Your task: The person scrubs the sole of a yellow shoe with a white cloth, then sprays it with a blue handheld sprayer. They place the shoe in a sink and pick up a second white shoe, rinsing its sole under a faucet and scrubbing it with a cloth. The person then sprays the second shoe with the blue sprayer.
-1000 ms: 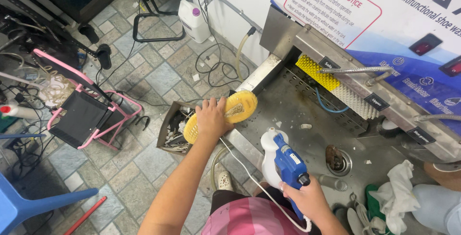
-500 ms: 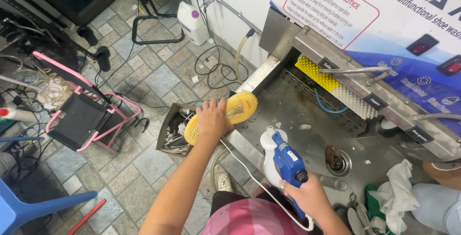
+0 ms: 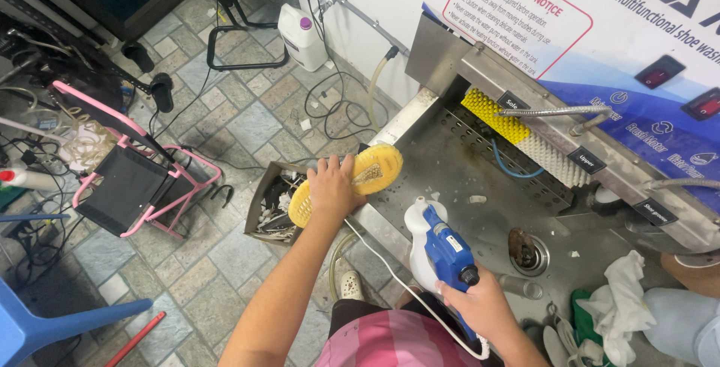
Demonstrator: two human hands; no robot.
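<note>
Head view looks down on a stainless steel wash basin [image 3: 450, 164], the biggest thing here, spreading out ahead of and between both hands, with a blue and white panel [image 3: 637, 59] rising along its far side and a row of yellow and white brushes [image 3: 517, 138] fixed well beyond the right hand. Tiled floor [image 3: 240, 119] stretches away to the left of the left hand, carrying a pink-framed folding stool [image 3: 131, 176] well off to that side, a blue chair [image 3: 45, 322] nearer the person, and a white jug with a purple cap [image 3: 302, 33] far ahead by the wall. Just under and left of the left hand sits an open cardboard box [image 3: 270, 202] of scraps. The left hand [image 3: 330, 187] is closed over the middle of a yellow insole [image 3: 367, 172], pressing it on the basin's near corner edge, its toe end pointing into the basin. The right hand [image 3: 484, 307] is wrapped tight round the grip of a blue and white glue gun [image 3: 439, 247], nozzle aimed up toward the insole but apart from it, with a white cord [image 3: 390, 277] trailing from below the left hand across to the right wrist. A rusty drain [image 3: 525, 247] lies just right of the gun, and a crumpled white cloth [image 3: 619, 292] lies further right of the right hand.
</note>
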